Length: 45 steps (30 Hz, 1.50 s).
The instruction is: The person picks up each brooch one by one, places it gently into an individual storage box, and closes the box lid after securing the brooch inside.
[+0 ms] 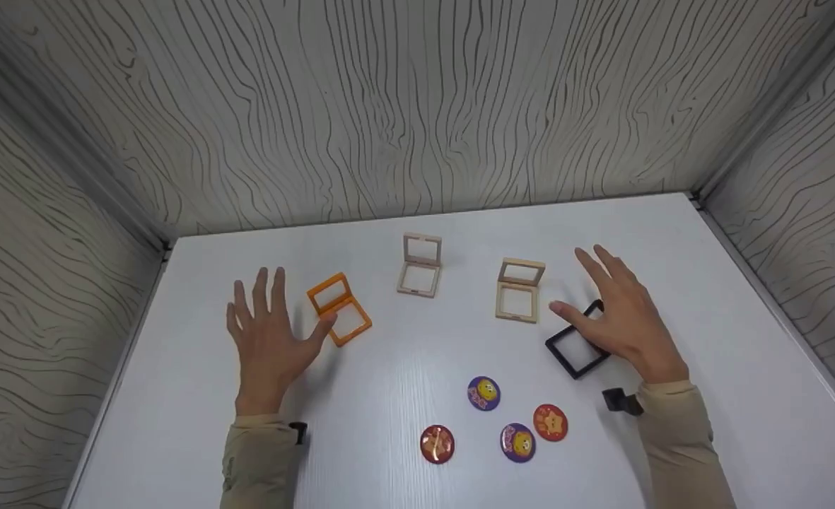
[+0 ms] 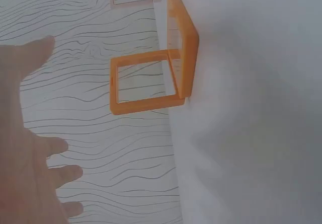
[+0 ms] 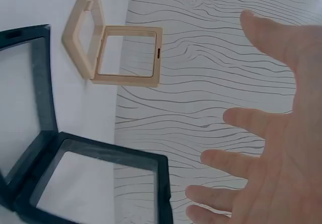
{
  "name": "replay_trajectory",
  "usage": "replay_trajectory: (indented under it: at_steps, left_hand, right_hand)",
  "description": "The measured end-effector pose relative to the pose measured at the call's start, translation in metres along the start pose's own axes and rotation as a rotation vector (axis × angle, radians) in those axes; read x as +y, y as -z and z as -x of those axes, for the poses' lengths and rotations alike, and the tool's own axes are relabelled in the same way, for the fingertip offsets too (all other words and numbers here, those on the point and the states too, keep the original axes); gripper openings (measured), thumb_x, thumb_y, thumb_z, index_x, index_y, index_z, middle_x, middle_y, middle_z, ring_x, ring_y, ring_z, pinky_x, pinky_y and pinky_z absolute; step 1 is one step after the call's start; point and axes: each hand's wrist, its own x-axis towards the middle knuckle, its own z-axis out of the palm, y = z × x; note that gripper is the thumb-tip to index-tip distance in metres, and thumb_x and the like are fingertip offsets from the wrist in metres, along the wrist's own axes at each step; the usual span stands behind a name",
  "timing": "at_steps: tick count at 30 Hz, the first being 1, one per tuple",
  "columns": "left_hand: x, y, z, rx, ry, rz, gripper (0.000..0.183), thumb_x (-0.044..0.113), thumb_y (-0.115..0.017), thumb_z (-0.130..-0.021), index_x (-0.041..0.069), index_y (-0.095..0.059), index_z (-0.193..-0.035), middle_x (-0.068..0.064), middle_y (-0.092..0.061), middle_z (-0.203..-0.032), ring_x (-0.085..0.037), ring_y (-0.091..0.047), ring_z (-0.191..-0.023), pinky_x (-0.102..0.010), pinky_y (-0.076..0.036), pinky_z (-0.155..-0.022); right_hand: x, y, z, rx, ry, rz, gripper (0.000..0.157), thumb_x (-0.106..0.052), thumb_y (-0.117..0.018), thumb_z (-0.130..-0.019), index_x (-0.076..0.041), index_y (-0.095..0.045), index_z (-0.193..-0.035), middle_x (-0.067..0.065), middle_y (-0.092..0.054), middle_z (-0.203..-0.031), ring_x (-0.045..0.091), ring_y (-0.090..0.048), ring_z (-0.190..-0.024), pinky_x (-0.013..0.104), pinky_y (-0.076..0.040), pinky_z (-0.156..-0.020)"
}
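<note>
Four hinged frames, lids up, well apart on the table (image 1: 382,396): orange frame (image 1: 336,305) beside left hand (image 1: 269,350), black frame (image 1: 577,350) just below right hand (image 1: 619,314), beige frame (image 1: 518,285) and pinkish frame (image 1: 421,264) between, pinkish nearest the back edge (image 1: 360,223). Both hands: fingers spread apart. Purple badges (image 1: 517,442) (lettering too small to read) and red badges (image 1: 437,444) sit front-centre.

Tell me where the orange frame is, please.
In the head view, the orange frame stands open on the left of the white table, beside the left hand.
</note>
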Motion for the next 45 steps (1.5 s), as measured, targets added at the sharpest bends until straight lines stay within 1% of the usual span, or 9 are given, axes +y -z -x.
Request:
replay_trajectory:
  at_steps: [6, 11, 17, 26, 29, 34, 38, 41, 45]
  left_hand:
    - [0.021, 0.007, 0.001, 0.109, -0.034, 0.042, 0.103, 0.061, -0.073, -0.092, 0.002, -0.032, -0.165, -0.023, -0.033, -0.17, -0.052, -0.016, -0.16, -0.07, -0.011, -0.126]
    - [0.045, 0.001, 0.006, 0.197, -0.106, 0.125, 0.085, 0.046, -0.078, -0.093, -0.002, -0.046, -0.156, -0.025, -0.045, -0.16, -0.053, -0.028, -0.154, -0.073, -0.02, -0.121]
    - [0.072, -0.015, 0.017, 0.202, -0.201, 0.181, 0.071, 0.036, -0.081, -0.093, -0.001, -0.055, -0.148, -0.023, -0.054, -0.151, -0.049, -0.04, -0.143, -0.07, -0.031, -0.114]
    - [0.116, -0.039, 0.043, 0.031, -0.252, 0.199, 0.065, 0.041, -0.082, -0.094, 0.008, -0.059, -0.145, -0.013, -0.061, -0.143, -0.032, -0.049, -0.126, -0.053, -0.039, -0.106]
    - [0.133, -0.048, 0.055, -0.081, -0.284, 0.238, 0.061, 0.042, -0.08, -0.095, 0.011, -0.06, -0.143, -0.008, -0.063, -0.14, -0.027, -0.05, -0.121, -0.048, -0.042, -0.103]
    - [0.161, -0.059, 0.074, -0.291, -0.338, 0.299, 0.052, 0.042, -0.079, -0.095, 0.014, -0.064, -0.137, 0.0, -0.067, -0.129, -0.019, -0.051, -0.114, -0.041, -0.045, -0.098]
    - [0.185, -0.064, 0.084, -0.398, -0.416, 0.281, 0.051, 0.041, -0.08, -0.095, 0.014, -0.065, -0.135, 0.002, -0.068, -0.125, -0.015, -0.052, -0.107, -0.035, -0.045, -0.092]
    - [0.202, -0.068, 0.089, -0.469, -0.478, 0.235, 0.051, 0.043, -0.08, -0.095, 0.016, -0.065, -0.136, 0.003, -0.069, -0.125, -0.012, -0.052, -0.104, -0.031, -0.044, -0.09]
    - [0.226, -0.078, 0.093, -0.557, -0.538, 0.137, 0.054, 0.047, -0.079, -0.094, 0.021, -0.064, -0.139, 0.006, -0.069, -0.126, -0.01, -0.054, -0.105, -0.027, -0.045, -0.088]
  right_hand:
    - [0.012, 0.005, 0.013, 0.026, -0.071, -0.058, 0.099, -0.057, -0.076, -0.094, -0.015, -0.028, -0.17, 0.025, -0.027, -0.173, 0.055, -0.03, -0.154, 0.081, -0.028, -0.114]
    - [0.026, 0.006, 0.024, 0.017, -0.187, -0.094, 0.099, -0.06, -0.068, -0.099, -0.014, -0.019, -0.172, 0.03, -0.027, -0.171, 0.058, -0.031, -0.153, 0.081, -0.03, -0.112]
    - [0.038, -0.001, 0.04, -0.02, -0.264, -0.131, 0.098, -0.062, -0.064, -0.101, -0.009, -0.019, -0.171, 0.03, -0.033, -0.168, 0.057, -0.039, -0.147, 0.079, -0.037, -0.108]
    - [0.046, -0.015, 0.057, -0.046, -0.271, -0.208, 0.085, -0.054, -0.065, -0.104, 0.004, -0.038, -0.16, 0.036, -0.048, -0.154, 0.058, -0.056, -0.132, 0.07, -0.049, -0.105]
    - [0.047, -0.019, 0.061, -0.039, -0.261, -0.193, 0.075, -0.042, -0.072, -0.102, 0.008, -0.047, -0.152, 0.035, -0.059, -0.141, 0.055, -0.063, -0.124, 0.066, -0.054, -0.101]
    - [0.049, -0.025, 0.069, -0.014, -0.246, -0.17, 0.046, -0.02, -0.081, -0.096, 0.006, -0.063, -0.128, 0.026, -0.072, -0.115, 0.045, -0.071, -0.109, 0.057, -0.06, -0.091]
    - [0.051, -0.027, 0.071, -0.026, -0.249, -0.154, 0.032, -0.019, -0.082, -0.094, 0.002, -0.069, -0.114, 0.02, -0.075, -0.105, 0.037, -0.072, -0.1, 0.045, -0.059, -0.084]
    - [0.053, -0.029, 0.07, -0.037, -0.238, -0.149, 0.026, -0.015, -0.081, -0.095, 0.002, -0.072, -0.112, 0.017, -0.076, -0.102, 0.032, -0.072, -0.096, 0.037, -0.056, -0.081]
    - [0.058, -0.029, 0.069, -0.037, -0.229, -0.129, 0.021, -0.012, -0.078, -0.096, 0.003, -0.074, -0.11, 0.016, -0.076, -0.098, 0.029, -0.071, -0.092, 0.036, -0.055, -0.079]
